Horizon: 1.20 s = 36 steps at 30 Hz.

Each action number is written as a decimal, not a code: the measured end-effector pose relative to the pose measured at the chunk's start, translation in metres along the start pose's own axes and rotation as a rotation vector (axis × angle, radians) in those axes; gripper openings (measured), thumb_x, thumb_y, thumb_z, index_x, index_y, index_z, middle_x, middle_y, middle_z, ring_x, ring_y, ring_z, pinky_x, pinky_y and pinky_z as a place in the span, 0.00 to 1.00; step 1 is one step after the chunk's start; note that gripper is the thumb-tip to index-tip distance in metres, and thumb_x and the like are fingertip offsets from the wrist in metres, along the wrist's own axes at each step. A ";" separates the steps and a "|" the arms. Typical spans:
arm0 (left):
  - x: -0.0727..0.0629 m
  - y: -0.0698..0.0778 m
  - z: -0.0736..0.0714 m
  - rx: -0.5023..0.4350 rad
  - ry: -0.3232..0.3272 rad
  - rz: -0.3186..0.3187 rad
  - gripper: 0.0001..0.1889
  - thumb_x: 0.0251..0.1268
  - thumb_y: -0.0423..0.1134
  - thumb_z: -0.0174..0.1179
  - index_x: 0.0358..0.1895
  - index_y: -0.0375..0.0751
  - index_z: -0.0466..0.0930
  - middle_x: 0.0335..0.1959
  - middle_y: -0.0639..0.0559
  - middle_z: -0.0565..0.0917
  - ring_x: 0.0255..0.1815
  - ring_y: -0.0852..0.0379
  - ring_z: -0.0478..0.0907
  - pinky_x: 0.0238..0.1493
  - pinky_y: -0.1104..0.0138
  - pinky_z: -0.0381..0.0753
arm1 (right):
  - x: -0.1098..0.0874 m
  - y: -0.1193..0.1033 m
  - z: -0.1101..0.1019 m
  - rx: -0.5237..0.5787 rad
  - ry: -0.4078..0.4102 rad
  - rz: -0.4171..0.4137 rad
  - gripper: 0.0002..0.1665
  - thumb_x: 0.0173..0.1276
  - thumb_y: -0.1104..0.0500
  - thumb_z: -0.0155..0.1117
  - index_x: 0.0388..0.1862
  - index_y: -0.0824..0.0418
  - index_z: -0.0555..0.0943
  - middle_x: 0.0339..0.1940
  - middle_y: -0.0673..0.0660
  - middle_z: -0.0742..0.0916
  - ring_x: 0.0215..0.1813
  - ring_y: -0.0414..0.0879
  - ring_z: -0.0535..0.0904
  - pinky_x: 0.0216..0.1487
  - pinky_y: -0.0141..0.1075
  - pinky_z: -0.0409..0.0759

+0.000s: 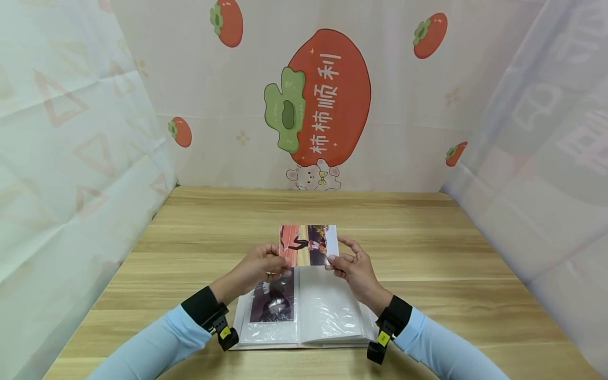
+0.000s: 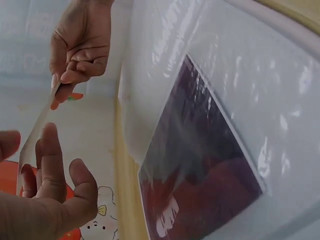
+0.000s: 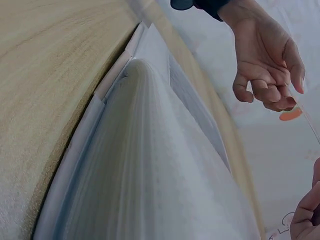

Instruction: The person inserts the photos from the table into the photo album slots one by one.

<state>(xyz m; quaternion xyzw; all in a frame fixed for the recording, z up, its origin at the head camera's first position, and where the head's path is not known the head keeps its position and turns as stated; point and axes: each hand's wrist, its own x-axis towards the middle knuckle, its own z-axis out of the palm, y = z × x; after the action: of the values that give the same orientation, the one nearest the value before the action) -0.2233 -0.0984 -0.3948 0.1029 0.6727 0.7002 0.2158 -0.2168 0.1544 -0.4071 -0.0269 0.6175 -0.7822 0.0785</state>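
A photo [image 1: 309,245] of a figure on a red and yellow ground is held up just above an open photo album [image 1: 328,306]. My left hand [image 1: 261,264] pinches its left edge, and my right hand [image 1: 352,266] pinches the right edge between thumb and fingers. Seen edge-on in the left wrist view, the photo [image 2: 37,130] spans both hands. A dark photo [image 1: 273,301] lies in the clear sleeve of the album's left page; the right page shows a glossy sleeve with white behind it. The right wrist view shows the album's thick stack of pages [image 3: 150,150] from the side.
The album lies on a wood-grain table [image 1: 199,227] near its front edge. White printed cloth [image 1: 399,105] hangs behind the table and along both sides. Each wrist carries a black strap with a small camera [image 1: 228,338].
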 end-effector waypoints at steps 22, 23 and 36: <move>-0.030 -0.022 0.054 1.289 -0.444 0.346 0.42 0.47 0.56 0.67 0.68 0.56 0.62 0.71 0.44 0.54 0.68 0.41 0.54 0.59 0.43 0.59 | 0.014 -0.018 -0.034 -0.030 0.126 -0.070 0.31 0.66 0.70 0.56 0.67 0.56 0.62 0.25 0.52 0.83 0.29 0.42 0.80 0.28 0.30 0.71; -0.031 -0.023 0.055 1.299 -0.462 0.341 0.41 0.47 0.56 0.67 0.69 0.57 0.62 0.72 0.45 0.53 0.69 0.41 0.53 0.59 0.43 0.58 | 0.014 -0.017 -0.035 -0.030 0.129 -0.068 0.31 0.66 0.70 0.56 0.67 0.56 0.62 0.25 0.52 0.83 0.29 0.42 0.80 0.28 0.30 0.70; -0.031 -0.030 0.060 1.308 -0.448 0.332 0.33 0.54 0.49 0.64 0.66 0.59 0.65 0.71 0.45 0.57 0.68 0.42 0.54 0.59 0.45 0.59 | 0.018 -0.020 -0.044 -0.036 0.129 -0.070 0.33 0.66 0.69 0.56 0.69 0.58 0.61 0.25 0.51 0.82 0.29 0.41 0.80 0.28 0.29 0.70</move>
<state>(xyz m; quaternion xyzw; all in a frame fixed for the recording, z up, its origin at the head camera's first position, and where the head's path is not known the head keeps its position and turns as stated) -0.1644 -0.0580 -0.4149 0.4537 0.8702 0.1382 0.1333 -0.2421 0.1980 -0.3993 0.0007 0.6338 -0.7734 0.0108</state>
